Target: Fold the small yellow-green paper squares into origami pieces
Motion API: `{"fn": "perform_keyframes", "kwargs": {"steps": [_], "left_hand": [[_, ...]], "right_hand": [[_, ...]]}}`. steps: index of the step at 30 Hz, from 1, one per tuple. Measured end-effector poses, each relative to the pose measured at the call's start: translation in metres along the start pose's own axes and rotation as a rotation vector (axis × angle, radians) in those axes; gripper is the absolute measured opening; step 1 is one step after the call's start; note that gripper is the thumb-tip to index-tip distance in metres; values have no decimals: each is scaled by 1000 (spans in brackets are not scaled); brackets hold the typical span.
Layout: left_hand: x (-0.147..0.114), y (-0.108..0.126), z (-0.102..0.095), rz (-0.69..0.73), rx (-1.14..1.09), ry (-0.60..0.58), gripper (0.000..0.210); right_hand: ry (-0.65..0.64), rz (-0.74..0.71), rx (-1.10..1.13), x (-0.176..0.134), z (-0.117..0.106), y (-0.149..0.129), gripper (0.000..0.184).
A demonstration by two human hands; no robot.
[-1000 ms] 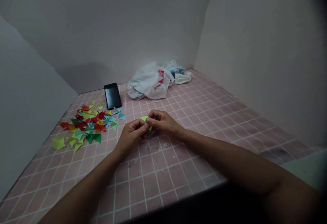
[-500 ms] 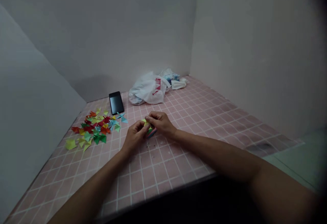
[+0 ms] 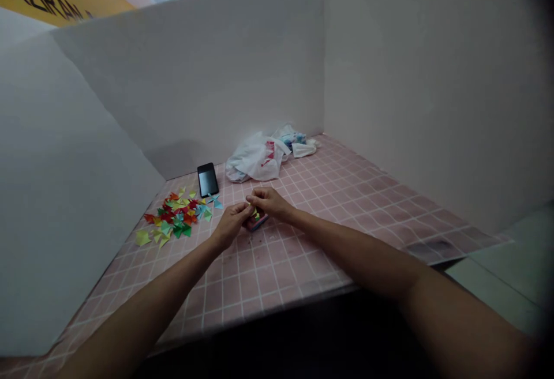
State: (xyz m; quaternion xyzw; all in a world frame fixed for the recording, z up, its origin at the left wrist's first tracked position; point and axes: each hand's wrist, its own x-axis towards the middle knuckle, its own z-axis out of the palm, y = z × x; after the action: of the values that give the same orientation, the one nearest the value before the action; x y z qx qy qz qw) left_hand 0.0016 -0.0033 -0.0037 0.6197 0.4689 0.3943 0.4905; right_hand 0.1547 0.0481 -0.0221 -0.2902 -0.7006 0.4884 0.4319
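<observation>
My left hand [image 3: 231, 223] and my right hand [image 3: 272, 203] meet at the middle of the table, fingers pinched together. Between them is a small yellow piece of paper [image 3: 255, 214], mostly covered by the fingers. Just beneath lies a small stack of coloured paper [image 3: 258, 222], its edge showing under my right hand. To the left of my left hand spreads a pile of folded paper pieces [image 3: 177, 215] in red, yellow, green, orange and light blue.
A dark phone [image 3: 208, 180] leans behind the paper pile. Near the back wall sits a crumpled white plastic bag [image 3: 255, 158], with a blue-and-white packet [image 3: 292, 137] beside it. Pale partitions [image 3: 242, 62] enclose the pink checked tabletop [image 3: 346, 194].
The view has tilted upward, bringing the wall's top edge and a yellow sign into sight. Both hands stay together at the yellow paper, with the fingers slightly shifted.
</observation>
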Motion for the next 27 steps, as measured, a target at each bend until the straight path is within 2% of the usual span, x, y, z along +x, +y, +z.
{"fn": "perform_keyframes", "kwargs": {"steps": [3,10,15,19,23,27], "left_hand": [[-3,3,-2,-6,28,-27,46],[-12,7,-1,45,73,-43,45],[-10,-5,-1,44,84,-40,44],[-9,-16,0,20,69,-25,44],[-9,-23,3,16,20,54,44],[-11,-26,5,21,-30,166,42]], "right_hand": [[-71,5,3,0,-2,-5,30],[-73,19,21,-4,2,-14,43],[-168,57,42,-4,-2,-14,46],[-108,72,41,-2,-2,-8,46],[-38,102,81,-3,1,-4,51],[-101,130,71,-7,5,-4,40]]}}
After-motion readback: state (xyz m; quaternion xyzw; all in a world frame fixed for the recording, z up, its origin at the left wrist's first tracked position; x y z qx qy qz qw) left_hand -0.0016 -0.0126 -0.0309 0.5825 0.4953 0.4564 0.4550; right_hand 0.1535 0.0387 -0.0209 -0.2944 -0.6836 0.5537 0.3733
